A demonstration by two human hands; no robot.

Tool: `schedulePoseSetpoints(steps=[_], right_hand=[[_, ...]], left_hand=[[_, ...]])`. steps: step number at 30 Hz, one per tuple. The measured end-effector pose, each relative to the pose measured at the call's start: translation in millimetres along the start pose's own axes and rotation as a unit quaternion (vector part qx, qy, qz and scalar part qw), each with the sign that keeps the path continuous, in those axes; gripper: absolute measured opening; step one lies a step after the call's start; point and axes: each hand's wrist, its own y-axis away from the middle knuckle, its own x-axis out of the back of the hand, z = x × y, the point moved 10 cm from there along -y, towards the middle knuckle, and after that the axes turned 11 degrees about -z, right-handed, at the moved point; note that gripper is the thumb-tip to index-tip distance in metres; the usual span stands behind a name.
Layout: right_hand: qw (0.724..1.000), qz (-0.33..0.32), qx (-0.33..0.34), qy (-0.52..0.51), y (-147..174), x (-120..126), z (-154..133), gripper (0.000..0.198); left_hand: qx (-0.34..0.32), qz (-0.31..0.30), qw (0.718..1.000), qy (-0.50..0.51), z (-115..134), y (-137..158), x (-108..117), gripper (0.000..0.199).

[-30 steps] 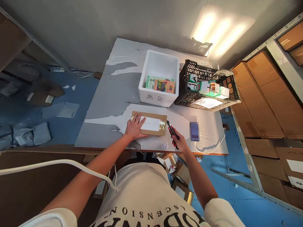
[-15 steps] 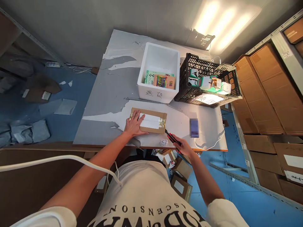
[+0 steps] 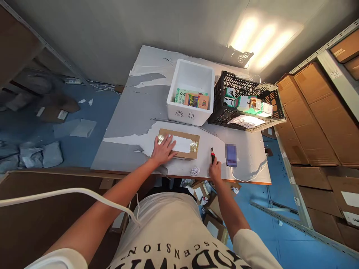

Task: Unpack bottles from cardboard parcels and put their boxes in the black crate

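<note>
A small cardboard box (image 3: 183, 153), with a white label on top and shiny clear tape at both ends, lies on the table. My left hand (image 3: 163, 150) rests on its left end, fingers spread across the top. In my right hand (image 3: 215, 169) is a red and black utility knife (image 3: 212, 154), its tip pointing away from me. The knife is to the right of the box and apart from it. Between the box and the table's front edge sits a crumpled paper ball (image 3: 195, 171).
Behind the box stand a white foam bin (image 3: 186, 116) holding flat colourful packs and a black plastic crate (image 3: 217, 108) of small cartons. A phone (image 3: 231, 154) on a white cable lies right of the knife. Shelving with cardboard boxes (image 3: 316, 112) rises at the right.
My right hand has drawn the utility knife away from the box's right end, turning it from pointing left to pointing forward. My left hand stays on the box.
</note>
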Motion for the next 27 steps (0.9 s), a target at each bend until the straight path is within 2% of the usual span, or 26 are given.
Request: schedulePoseSetpoints(steps=[2,4,6,8,10,12,15,17,19,21,23,25,27], right_hand=[[1.0,0.006,-0.002,0.019,1,-14,1,0.059],[0.999,0.011,0.005,0.038,4,-20,2,0.058],[0.998,0.022,0.008,0.05,6,-15,0,0.058],[0.997,0.053,0.027,0.046,4,6,-16,0.06],[0.991,0.092,0.092,0.028,-1,37,-53,0.061],[0.972,0.102,0.21,0.022,-4,62,-111,0.063],[0.913,0.018,0.394,0.105,2,61,-204,0.066],[0.882,-0.023,0.437,0.175,8,50,-241,0.062],[0.868,-0.036,0.433,0.241,9,40,-259,0.054],[0.856,-0.05,0.422,0.292,8,36,-267,0.047],[0.843,-0.091,0.419,0.324,3,37,-269,0.041],[0.836,-0.138,0.41,0.337,-8,46,-272,0.036],[0.845,-0.154,0.391,0.33,-25,65,-278,0.037]], left_hand=[[-0.03,-0.009,0.999,0.006,13,6,-8,0.038],[-0.046,-0.012,0.999,-0.001,21,13,-16,0.036],[-0.048,-0.001,0.999,-0.013,23,18,-22,0.037],[-0.045,0.008,0.999,-0.015,21,21,-28,0.037],[-0.041,0.006,0.999,-0.009,17,21,-35,0.037],[-0.035,0.0,0.999,-0.004,13,21,-41,0.037],[-0.03,-0.007,1.0,-0.003,11,20,-47,0.037],[-0.031,-0.008,0.999,-0.01,10,20,-48,0.038],[-0.034,-0.004,0.999,-0.023,11,20,-48,0.037],[-0.04,0.007,0.998,-0.037,11,21,-48,0.037],[-0.048,0.02,0.997,-0.052,12,21,-49,0.036],[-0.055,0.032,0.996,-0.069,12,22,-51,0.035],[-0.06,0.044,0.994,-0.085,13,24,-53,0.035]])
